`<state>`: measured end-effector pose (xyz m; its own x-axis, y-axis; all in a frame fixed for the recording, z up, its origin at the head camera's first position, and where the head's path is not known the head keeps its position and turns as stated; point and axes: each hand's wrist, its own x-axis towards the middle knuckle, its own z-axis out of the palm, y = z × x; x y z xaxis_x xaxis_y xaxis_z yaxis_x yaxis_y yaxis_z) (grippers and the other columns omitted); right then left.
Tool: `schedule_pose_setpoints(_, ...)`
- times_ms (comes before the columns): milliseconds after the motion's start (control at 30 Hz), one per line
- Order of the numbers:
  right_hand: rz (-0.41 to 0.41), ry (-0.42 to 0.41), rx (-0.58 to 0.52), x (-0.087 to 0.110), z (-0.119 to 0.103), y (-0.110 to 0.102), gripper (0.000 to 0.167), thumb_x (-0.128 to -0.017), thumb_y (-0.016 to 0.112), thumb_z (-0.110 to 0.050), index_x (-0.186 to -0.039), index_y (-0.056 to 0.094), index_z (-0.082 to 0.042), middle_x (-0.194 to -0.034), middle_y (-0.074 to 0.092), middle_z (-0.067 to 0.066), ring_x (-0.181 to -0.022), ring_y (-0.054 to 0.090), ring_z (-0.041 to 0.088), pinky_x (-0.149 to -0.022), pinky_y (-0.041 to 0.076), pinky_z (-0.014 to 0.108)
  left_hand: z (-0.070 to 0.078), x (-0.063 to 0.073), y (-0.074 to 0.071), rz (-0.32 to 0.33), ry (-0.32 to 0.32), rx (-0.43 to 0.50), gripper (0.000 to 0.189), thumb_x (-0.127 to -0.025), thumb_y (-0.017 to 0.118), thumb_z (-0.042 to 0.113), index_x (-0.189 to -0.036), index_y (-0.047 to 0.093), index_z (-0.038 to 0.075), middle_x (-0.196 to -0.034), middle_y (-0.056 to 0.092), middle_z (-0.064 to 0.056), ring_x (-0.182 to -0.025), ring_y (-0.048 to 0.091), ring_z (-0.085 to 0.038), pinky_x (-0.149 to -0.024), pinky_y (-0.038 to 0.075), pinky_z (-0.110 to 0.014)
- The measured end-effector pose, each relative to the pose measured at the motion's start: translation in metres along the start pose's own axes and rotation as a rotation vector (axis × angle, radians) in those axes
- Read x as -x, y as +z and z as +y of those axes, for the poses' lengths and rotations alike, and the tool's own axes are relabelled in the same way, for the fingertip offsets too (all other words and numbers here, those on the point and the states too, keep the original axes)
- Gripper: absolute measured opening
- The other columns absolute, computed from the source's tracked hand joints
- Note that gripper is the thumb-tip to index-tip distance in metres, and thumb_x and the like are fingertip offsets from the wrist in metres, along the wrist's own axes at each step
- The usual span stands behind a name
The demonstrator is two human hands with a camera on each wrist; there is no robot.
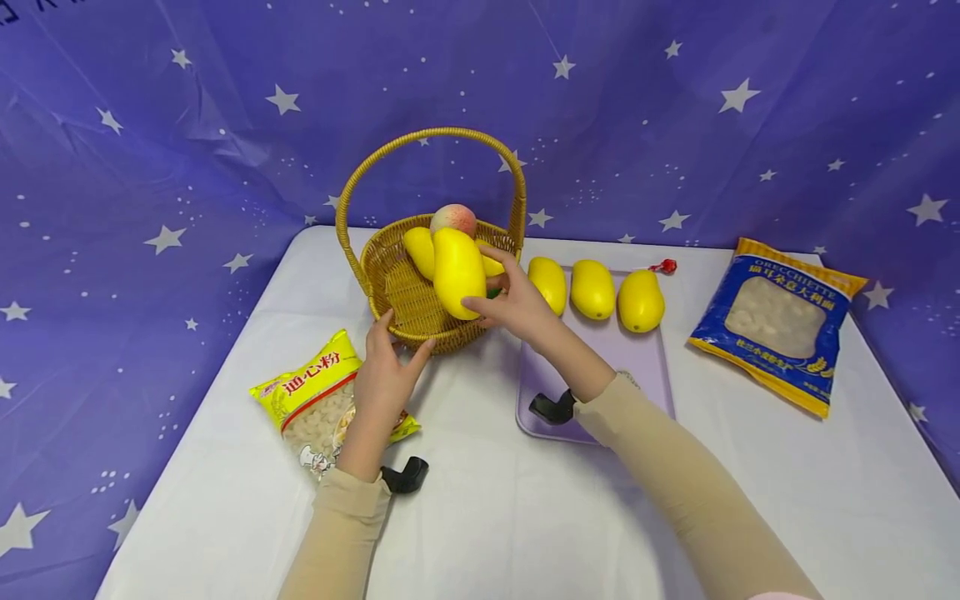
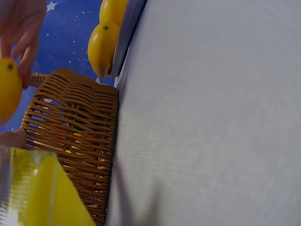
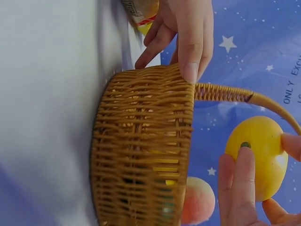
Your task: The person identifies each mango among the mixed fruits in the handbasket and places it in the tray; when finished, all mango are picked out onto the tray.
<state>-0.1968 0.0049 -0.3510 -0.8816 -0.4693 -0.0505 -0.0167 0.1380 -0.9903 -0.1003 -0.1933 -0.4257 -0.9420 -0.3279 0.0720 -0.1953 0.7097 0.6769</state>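
Above the wicker basket (image 1: 408,304), my right hand (image 1: 517,304) holds a yellow mango (image 1: 459,273) between its thumb and fingers. The right wrist view shows this mango (image 3: 268,165) beside the rim, apart from the basket wall (image 3: 141,141). My left hand (image 1: 386,367) grips the front left of the basket's rim, seen also as the left hand (image 3: 186,35) in the right wrist view. Inside the basket lie a pink-and-white peach (image 1: 453,219) and another yellow mango (image 1: 418,250); more fruit behind the held mango is partly hidden.
Three mangoes (image 1: 592,290) lie in a row at the far end of a lilac tray (image 1: 600,358). A red-wrapped lollipop (image 1: 666,267) is behind them. A blue pasta bag (image 1: 776,325) lies at the right, and a yellow pasta bag (image 1: 322,400) lies partly under the left forearm.
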Motion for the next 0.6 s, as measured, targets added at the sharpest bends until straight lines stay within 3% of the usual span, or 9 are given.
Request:
schedule_pose_setpoints(200,0.02,0.007,-0.018,0.02,0.006,-0.017,0.078,-0.086,0.073,-0.009,-0.149,0.03,-0.024,-0.117,0.052,0.019,-0.08,0.066,0.034,-0.071,0.056,0.045,-0.002,0.0,0.001,0.012,0.013,0.001,0.092,-0.085,0.049,0.072,-0.153,0.02,0.018,-0.146,0.036,-0.013,-0.104,0.06,-0.029,-0.052,0.043,-0.037)
schedule_pose_setpoints(400,0.065,0.036,-0.05,0.036,0.018,-0.031,0.079,-0.085,0.073,-0.007,-0.149,0.03,-0.024,-0.12,0.054,0.02,-0.085,0.067,0.031,-0.076,0.053,0.051,-0.001,0.001,-0.001,0.011,0.015,0.014,0.091,-0.085,0.05,0.07,-0.153,0.02,0.017,-0.147,0.035,-0.014,-0.108,0.059,-0.03,-0.058,0.046,-0.04)
schedule_pose_setpoints(600,0.118,0.07,-0.061,0.058,0.033,-0.048,0.081,-0.085,0.073,-0.007,-0.15,0.028,-0.021,-0.116,0.054,0.021,-0.08,0.068,0.024,-0.073,0.056,0.045,0.0,0.0,-0.001,0.005,0.022,0.018,0.092,-0.086,0.05,0.071,-0.153,0.02,0.016,-0.148,0.034,-0.014,-0.109,0.059,-0.03,-0.06,0.047,-0.042)
